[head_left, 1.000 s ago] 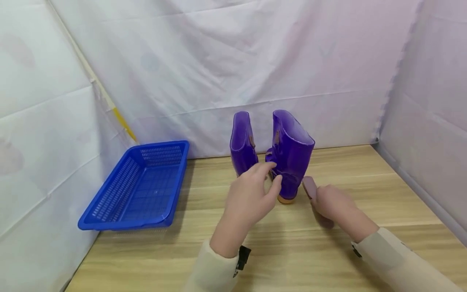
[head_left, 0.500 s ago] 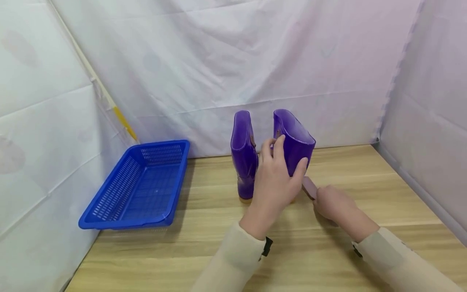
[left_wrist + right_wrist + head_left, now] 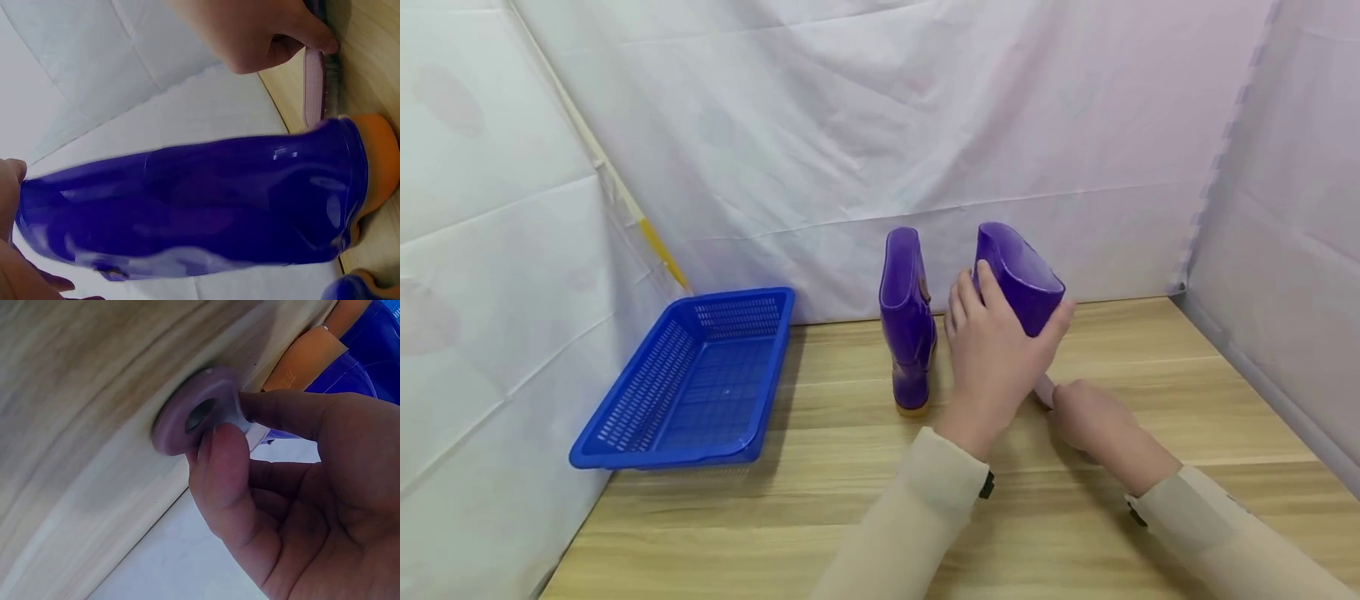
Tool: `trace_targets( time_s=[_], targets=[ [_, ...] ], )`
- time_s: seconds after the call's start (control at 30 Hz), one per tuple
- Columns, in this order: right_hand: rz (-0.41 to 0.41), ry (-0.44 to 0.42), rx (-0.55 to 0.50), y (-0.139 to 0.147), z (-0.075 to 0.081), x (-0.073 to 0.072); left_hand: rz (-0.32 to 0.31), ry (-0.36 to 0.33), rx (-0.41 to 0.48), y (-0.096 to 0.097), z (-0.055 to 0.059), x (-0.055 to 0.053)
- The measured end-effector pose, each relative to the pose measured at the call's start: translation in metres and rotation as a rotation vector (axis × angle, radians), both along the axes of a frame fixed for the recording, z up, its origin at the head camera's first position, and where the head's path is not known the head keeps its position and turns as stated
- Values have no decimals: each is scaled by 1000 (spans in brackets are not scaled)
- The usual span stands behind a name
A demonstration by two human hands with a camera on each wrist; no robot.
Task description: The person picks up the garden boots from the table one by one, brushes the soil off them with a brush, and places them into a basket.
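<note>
My left hand grips the shaft of the right-hand purple rain boot near its top, thumb on one side and fingers on the other. This boot stands nearly upright; its orange heel is at the table, though I cannot tell if it touches. Low beside it, my right hand holds a pinkish brush. Pale bristles show along one side in the left wrist view. The right wrist view shows fingers and thumb pinching the brush's handle, which has a hole at its end.
A second purple rain boot stands upright just left of the gripped one. Farther left sits a blue plastic basket. White cloth walls rise behind and at both sides of the wooden table.
My left hand has moved right from in front of the boots and taken hold of the right-hand boot. That boot has shifted slightly right. The right hand keeps the brush almost in place.
</note>
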State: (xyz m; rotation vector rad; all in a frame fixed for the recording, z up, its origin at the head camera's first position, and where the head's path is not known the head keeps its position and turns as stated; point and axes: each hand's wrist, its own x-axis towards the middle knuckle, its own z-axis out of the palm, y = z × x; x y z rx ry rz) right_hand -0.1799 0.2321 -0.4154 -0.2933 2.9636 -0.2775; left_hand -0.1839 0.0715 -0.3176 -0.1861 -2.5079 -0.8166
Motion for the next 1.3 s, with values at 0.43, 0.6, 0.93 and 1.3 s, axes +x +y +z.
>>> trace_targets(
  time_s=[0.43,0.6,0.93,1.3],
  targets=[
    [-39,13,27,4,-8,1,-47,-11,278,-7,-7,7],
    [-58,-38,4,6,-8,0,-125,-103,524,-15,-12,13],
    [-76,-118,-89,11,2,-1,-221,-120,717,-31,-21,19],
    [-67,-48,-238,-1,52,12,-201,-73,718,-37,-14,29]
  ],
)
